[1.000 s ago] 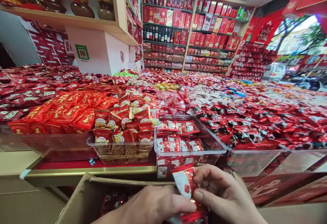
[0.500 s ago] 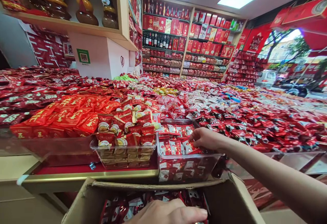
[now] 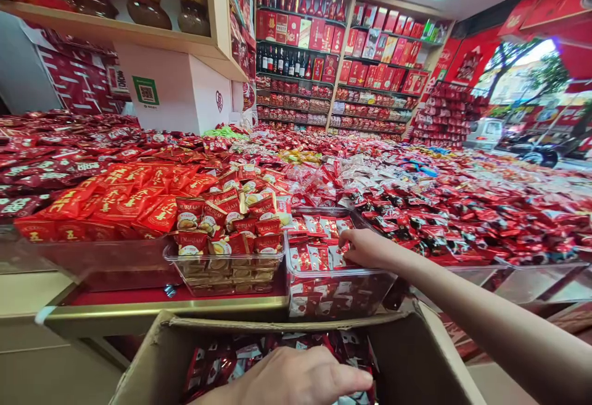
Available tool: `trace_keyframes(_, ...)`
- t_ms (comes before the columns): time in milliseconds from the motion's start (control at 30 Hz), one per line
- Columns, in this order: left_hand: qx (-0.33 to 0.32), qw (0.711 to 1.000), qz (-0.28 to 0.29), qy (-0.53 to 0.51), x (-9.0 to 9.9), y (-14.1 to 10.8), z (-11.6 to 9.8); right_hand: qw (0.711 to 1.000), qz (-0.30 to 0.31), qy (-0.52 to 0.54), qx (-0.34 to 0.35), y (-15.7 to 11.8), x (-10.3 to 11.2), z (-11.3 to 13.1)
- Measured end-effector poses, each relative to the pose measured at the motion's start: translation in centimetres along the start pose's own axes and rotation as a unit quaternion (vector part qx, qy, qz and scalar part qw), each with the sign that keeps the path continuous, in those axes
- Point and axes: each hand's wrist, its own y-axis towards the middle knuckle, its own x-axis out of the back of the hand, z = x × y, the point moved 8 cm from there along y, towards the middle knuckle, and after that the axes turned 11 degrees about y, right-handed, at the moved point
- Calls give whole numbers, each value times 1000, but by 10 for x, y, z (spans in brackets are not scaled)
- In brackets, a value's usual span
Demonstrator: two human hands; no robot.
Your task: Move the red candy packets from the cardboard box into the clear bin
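My right hand reaches over the right side of a clear plastic tray of small red-and-white snack packets. Its fingers are curled at a packet by the tray's right wall; the fingertips are partly hidden. Down inside an open cardboard box, my left hand rests over more red-and-white packets. Its thumb is stretched out to the right, apart from the fingers, which point down and are mostly hidden behind the back of the hand.
Left of the tray stands a clear tray of durian snacks, then a bin of bright red packets. Heaps of wrapped sweets spread to the right and behind. A brass-coloured counter edge runs behind the box.
My right hand has shifted slightly left, its fingers staying at the tray's packets. My left hand stays in the box, its thumb a little higher. The camera view has tilted slightly downward.
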Motion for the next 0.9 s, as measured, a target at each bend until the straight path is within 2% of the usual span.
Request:
trace_keyframes(67,-8,1000,-21,-18,7,1,-1,1000,-15,-13,5,0,1,1)
trace_keyframes(167,-1,993,-98,-64,27,0,-4,998,-51,-27,11,1,7,2)
trace_keyframes(233,57,980,-165,-92,40,-3,0,997,-76,-29,15,0,14,4)
trace_keyframes(300,157,947,-234,-153,49,-10,12,993,-109,-27,22,-8,23,8)
trace_keyframes(367,241,890,-293,-254,51,-17,24,977,-197,19,74,-27,37,22)
trace_keyframes(433,257,840,-327,-348,50,-18,30,938,-284,128,150,-60,48,37)
trace_keyframes(467,250,826,-339,-374,50,-17,30,915,-302,197,183,-76,49,43)
trace_keyframes(533,233,815,-353,-397,53,-15,31,875,-279,334,213,-101,39,50)
trace_keyframes(600,232,809,-363,-401,55,-14,31,842,-221,447,203,-114,21,54)
trace_keyframes(700,259,801,-357,-404,51,-15,30,807,-114,559,156,-116,-7,59)
trace_keyframes(767,281,791,-356,-410,47,-17,30,785,-66,600,138,-113,-17,60)
trace_keyframes(833,295,775,-368,-421,47,-19,31,777,-81,606,152,-113,-15,57)
trace_keyframes(900,302,758,-381,-435,48,-22,34,775,-178,572,202,-121,1,49)
